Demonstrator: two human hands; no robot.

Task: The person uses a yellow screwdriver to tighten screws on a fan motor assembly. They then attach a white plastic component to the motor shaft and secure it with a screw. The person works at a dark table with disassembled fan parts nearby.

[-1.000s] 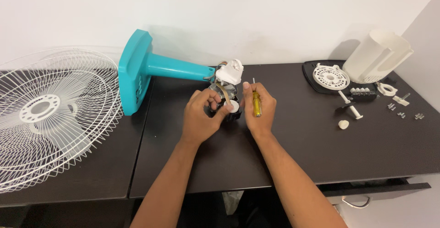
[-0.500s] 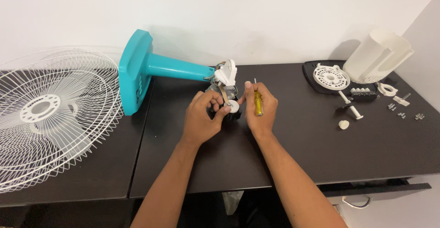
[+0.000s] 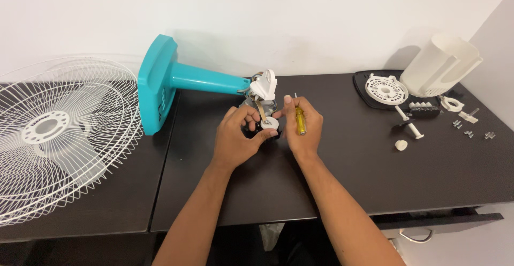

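Observation:
A teal fan stand (image 3: 176, 78) lies on its side on the dark table (image 3: 375, 175), its base at the left. At its right end sits a bare motor assembly with a white bracket (image 3: 264, 86). My left hand (image 3: 235, 137) grips the motor from the left, fingers around a small white round part (image 3: 269, 122). My right hand (image 3: 302, 127) rests against the motor's right side and holds a yellow-handled screwdriver (image 3: 300, 120), its tip pointing away from me.
A white wire fan guard (image 3: 53, 137) lies at the left. At the back right stand a white plastic housing (image 3: 441, 65), a round white vented part (image 3: 385, 89) on a black plate, a black switch block (image 3: 424, 109), and small loose white parts and screws (image 3: 471, 129).
The white bracket on the motor has tilted more upright, and my left fingers have shifted around the small round part. My right hand has stayed nearly still.

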